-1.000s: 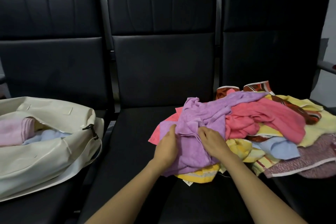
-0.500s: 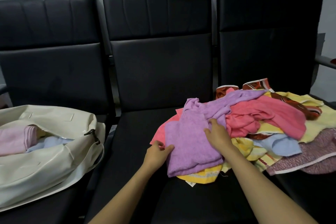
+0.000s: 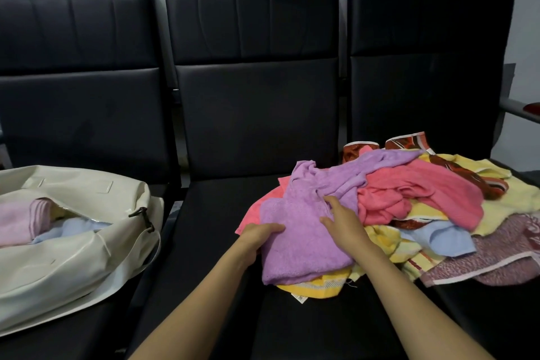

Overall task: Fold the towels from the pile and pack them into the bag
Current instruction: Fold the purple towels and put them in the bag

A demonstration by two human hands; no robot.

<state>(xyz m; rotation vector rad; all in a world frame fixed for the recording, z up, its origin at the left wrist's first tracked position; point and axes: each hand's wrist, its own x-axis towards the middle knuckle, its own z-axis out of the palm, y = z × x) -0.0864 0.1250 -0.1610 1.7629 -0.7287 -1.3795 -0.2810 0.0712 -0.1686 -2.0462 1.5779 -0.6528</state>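
Right hand atop purple towel

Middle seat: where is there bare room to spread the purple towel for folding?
The middle seat is bare on its left half, between the cream bag and the purple towel, and along its front edge below that towel. Crowded: the towel pile covers most of the right seat and the bag takes most of the left seat.
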